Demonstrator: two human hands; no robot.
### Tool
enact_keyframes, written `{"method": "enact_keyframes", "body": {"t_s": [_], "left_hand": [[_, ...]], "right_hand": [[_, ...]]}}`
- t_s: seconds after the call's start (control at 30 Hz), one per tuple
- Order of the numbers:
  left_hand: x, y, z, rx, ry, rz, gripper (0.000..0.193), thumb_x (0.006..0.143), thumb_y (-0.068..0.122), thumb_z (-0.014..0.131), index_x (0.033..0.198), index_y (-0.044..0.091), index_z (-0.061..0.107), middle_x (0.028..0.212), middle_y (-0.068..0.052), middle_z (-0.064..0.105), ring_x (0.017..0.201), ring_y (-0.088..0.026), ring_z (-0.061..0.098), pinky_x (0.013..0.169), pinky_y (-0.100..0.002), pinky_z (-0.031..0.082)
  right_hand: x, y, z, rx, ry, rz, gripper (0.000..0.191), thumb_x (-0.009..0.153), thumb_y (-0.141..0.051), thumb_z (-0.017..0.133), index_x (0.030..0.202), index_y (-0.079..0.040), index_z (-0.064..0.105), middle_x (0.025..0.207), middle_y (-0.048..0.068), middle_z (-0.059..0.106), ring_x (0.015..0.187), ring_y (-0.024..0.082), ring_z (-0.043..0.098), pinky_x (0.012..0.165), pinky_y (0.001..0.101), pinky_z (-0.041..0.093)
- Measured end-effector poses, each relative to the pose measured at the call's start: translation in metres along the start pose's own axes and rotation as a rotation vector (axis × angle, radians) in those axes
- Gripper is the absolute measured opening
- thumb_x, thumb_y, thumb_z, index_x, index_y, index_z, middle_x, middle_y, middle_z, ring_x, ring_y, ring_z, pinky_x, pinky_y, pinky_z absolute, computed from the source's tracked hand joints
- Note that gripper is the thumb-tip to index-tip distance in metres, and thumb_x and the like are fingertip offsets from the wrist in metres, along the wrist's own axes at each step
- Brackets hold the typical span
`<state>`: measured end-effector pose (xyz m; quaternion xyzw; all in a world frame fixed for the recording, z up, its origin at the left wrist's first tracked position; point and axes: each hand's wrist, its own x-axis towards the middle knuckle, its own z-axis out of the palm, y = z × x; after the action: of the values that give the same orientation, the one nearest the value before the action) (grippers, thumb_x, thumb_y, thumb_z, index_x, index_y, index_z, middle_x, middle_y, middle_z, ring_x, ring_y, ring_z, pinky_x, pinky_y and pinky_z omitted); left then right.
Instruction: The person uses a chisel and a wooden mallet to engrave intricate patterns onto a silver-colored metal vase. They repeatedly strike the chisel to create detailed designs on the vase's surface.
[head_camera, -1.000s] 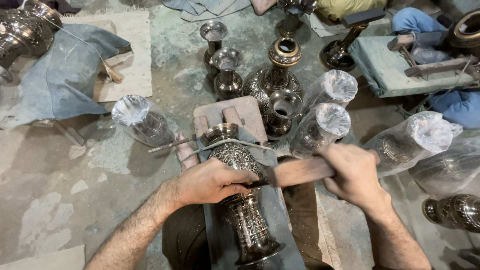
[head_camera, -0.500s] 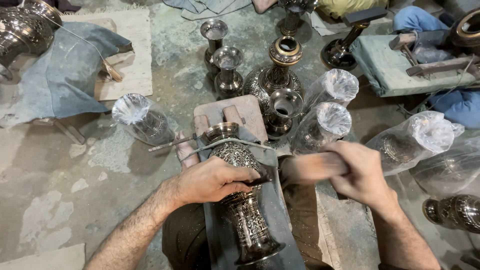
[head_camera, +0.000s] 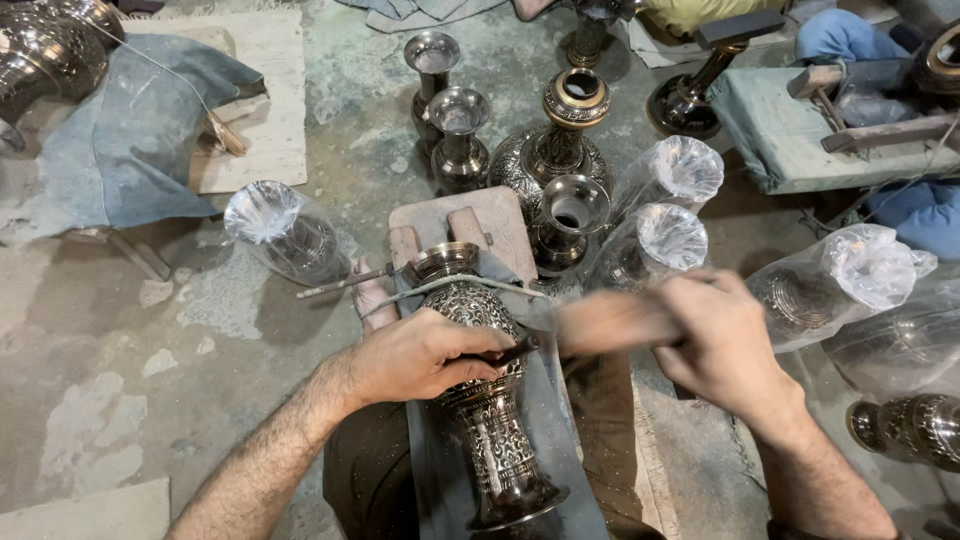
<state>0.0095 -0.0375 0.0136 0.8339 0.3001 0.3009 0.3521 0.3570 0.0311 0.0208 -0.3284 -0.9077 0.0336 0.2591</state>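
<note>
Pinning the engraved vase on its side across your lap, mouth resting on the wood block. Your left hand is closed on a thin chisel set against the vase body. Right hand is clamped on a blurred wooden mallet, just beside the chisel.

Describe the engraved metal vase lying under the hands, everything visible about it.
The engraved metal vase lies on its side on a grey cloth over the person's lap, mouth pointing away, flared foot nearest the camera. It looks like dark, silvery metal with dense floral chasing over the round belly and slim stem. The left hand presses on its belly, holding a thin tool against it; the right hand holds a blurred wooden mallet beside it.
</note>
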Motion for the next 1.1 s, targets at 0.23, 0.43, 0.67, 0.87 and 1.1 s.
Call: {"method": "enact_keyframes", "body": {"t_s": [0.23,0.43,0.67,0.87,1.1], "left_hand": [[0.002,0.0,0.0,-0.02,-0.023,-0.069,0.031,0.095,0.02,0.074,0.122,0.005,0.07,0.098,-0.009,0.08,0.084,-0.02,0.08,0.073,-0.033,0.063],[0.001,0.003,-0.002,-0.025,0.002,-0.051,0.03,0.094,0.019,0.075,0.12,0.005,0.07,0.093,-0.01,0.079,0.084,-0.023,0.08,0.072,-0.034,0.062],[0.003,0.003,-0.003,-0.042,0.024,0.004,0.031,0.094,0.017,0.076,0.121,0.004,0.069,0.098,-0.01,0.079,0.089,-0.023,0.08,0.078,-0.035,0.063],[0.001,0.001,-0.002,0.007,0.046,-0.005,0.033,0.091,0.018,0.078,0.118,0.002,0.07,0.101,-0.012,0.079,0.09,-0.024,0.079,0.079,-0.035,0.063],[0.002,-0.002,0.0,-0.051,-0.004,-0.06,0.031,0.094,0.018,0.075,0.121,0.004,0.07,0.097,-0.008,0.08,0.087,-0.018,0.081,0.076,-0.031,0.065]], "right_hand": [[0.005,0.001,0.001,-0.284,-0.015,-0.008,0.034,0.071,-0.007,0.08,0.103,-0.01,0.07,0.084,-0.001,0.071,0.082,0.016,0.071,0.086,0.0514,0.049],[0.009,0.005,0.0,-0.282,-0.048,-0.04,0.041,0.066,-0.007,0.083,0.105,-0.009,0.07,0.089,-0.001,0.074,0.086,0.016,0.071,0.089,0.0513,0.049],[0.021,0.009,-0.001,0.038,-0.075,0.054,0.032,0.075,-0.011,0.08,0.105,-0.009,0.07,0.09,0.001,0.074,0.084,0.018,0.072,0.086,0.0494,0.05],[0.027,0.009,-0.002,-0.026,-0.095,0.034,0.041,0.068,-0.008,0.077,0.109,-0.007,0.069,0.093,0.004,0.073,0.089,0.021,0.068,0.089,0.0479,0.048],[0.025,0.016,0.004,0.331,-0.062,0.019,0.041,0.071,-0.007,0.069,0.112,-0.013,0.068,0.095,-0.001,0.074,0.09,0.014,0.07,0.096,0.045,0.049]]}}
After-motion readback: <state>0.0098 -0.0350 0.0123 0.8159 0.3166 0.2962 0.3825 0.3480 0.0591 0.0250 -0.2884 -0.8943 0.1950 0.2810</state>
